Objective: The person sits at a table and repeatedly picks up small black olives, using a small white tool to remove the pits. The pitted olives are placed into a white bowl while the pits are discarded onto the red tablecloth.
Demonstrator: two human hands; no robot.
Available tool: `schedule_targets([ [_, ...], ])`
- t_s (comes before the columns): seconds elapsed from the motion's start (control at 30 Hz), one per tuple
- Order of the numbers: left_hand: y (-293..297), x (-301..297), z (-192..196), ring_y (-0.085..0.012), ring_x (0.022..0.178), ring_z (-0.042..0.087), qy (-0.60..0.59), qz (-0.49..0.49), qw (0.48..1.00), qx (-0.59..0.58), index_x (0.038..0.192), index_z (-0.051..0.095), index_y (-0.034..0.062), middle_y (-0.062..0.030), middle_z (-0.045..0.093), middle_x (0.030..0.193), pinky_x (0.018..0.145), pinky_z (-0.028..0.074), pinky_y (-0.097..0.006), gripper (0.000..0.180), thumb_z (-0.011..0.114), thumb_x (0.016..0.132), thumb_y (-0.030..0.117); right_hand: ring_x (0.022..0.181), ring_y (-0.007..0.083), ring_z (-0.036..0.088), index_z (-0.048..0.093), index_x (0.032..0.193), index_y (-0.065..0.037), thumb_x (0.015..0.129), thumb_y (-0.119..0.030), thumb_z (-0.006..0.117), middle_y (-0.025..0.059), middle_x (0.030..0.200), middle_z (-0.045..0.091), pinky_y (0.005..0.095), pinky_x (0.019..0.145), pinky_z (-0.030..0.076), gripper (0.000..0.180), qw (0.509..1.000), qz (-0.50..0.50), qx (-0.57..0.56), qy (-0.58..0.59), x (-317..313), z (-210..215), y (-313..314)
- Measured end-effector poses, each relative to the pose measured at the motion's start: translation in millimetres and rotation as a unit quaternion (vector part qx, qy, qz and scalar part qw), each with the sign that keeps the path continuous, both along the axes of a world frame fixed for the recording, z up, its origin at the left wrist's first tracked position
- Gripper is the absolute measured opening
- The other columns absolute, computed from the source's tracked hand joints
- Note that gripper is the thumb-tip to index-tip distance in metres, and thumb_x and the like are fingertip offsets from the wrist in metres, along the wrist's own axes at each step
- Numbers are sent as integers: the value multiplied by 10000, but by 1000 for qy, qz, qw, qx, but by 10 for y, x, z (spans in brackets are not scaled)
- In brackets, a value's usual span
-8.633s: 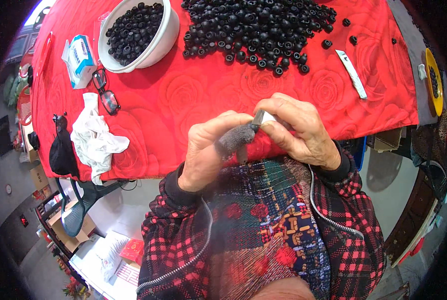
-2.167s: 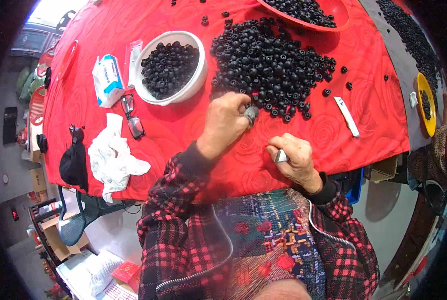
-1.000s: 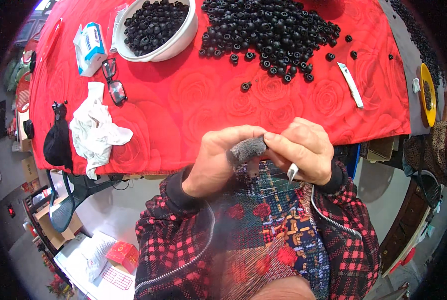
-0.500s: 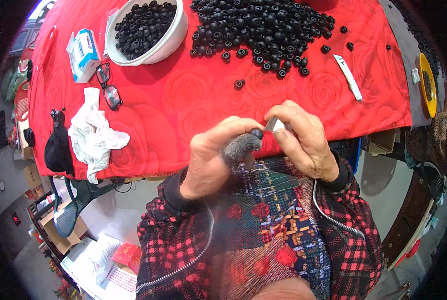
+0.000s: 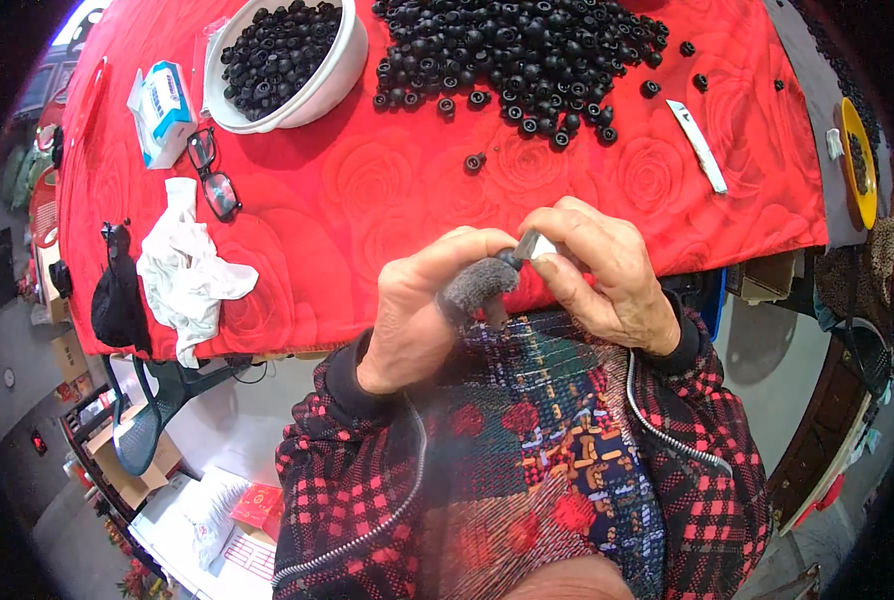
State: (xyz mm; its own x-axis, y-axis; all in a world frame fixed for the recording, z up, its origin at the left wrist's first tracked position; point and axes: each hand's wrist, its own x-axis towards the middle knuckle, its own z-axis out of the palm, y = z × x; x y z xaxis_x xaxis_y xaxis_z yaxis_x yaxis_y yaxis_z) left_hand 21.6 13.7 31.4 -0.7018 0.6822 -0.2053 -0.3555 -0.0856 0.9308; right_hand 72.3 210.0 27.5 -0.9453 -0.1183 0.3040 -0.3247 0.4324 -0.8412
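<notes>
My left hand (image 5: pixel 419 300) pinches a small round black piece (image 5: pixel 509 257) between thumb and forefinger. Grey fuzzy cloth (image 5: pixel 479 287) wraps one of its fingers. In my right hand (image 5: pixel 607 270), thumb and fingers close on a small flat metal blade (image 5: pixel 530 246) with white wrapping at its held end. The blade's edge meets the black piece, or lies right beside it; which of the two cannot be told. Both hands are over the near edge of the red tablecloth (image 5: pixel 367 240), above my lap. Farther off lies a heap of similar black pieces (image 5: pixel 517 60).
A white bowl (image 5: pixel 352 60) full of black pieces stands far left. Nearby are a tissue pack (image 5: pixel 167 115), eyeglasses (image 5: pixel 221 192), a crumpled white cloth (image 5: pixel 195 275) and a black mask-like item (image 5: pixel 119 290). A narrow white strip (image 5: pixel 699 145) and a yellow dish (image 5: pixel 870 165) lie right.
The blade in my right hand has come left and up against the black piece, and more of its metal shows. My left hand keeps its pinch, barely shifted.
</notes>
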Motion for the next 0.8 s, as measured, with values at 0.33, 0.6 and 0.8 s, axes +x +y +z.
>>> schedule_targets([
  [0.33,10,-6,-44,-127,716,577,-4,7,1000,-3,1088,612,-43,-75,604,900,561,483,-244,276,606,912,170,689,331,594,567,1005,8,798,-55,628,153,796,570,390,580,467,225,1000,1,4,-3,-15,-19,28],
  [0.6,45,-13,-50,-130,701,578,-27,15,1000,5,1091,614,-37,-73,609,887,560,486,-245,275,608,912,171,696,333,597,569,1005,11,795,-55,635,156,814,582,385,584,472,230,1000,-4,0,-1,-27,-53,37],
  [0.8,56,-2,-68,-134,706,585,-50,26,998,8,1098,618,-28,-79,623,880,553,492,-245,267,611,909,160,695,335,594,569,1008,16,798,-62,639,161,817,581,385,585,471,235,1000,3,-15,-13,-32,-71,55],
])
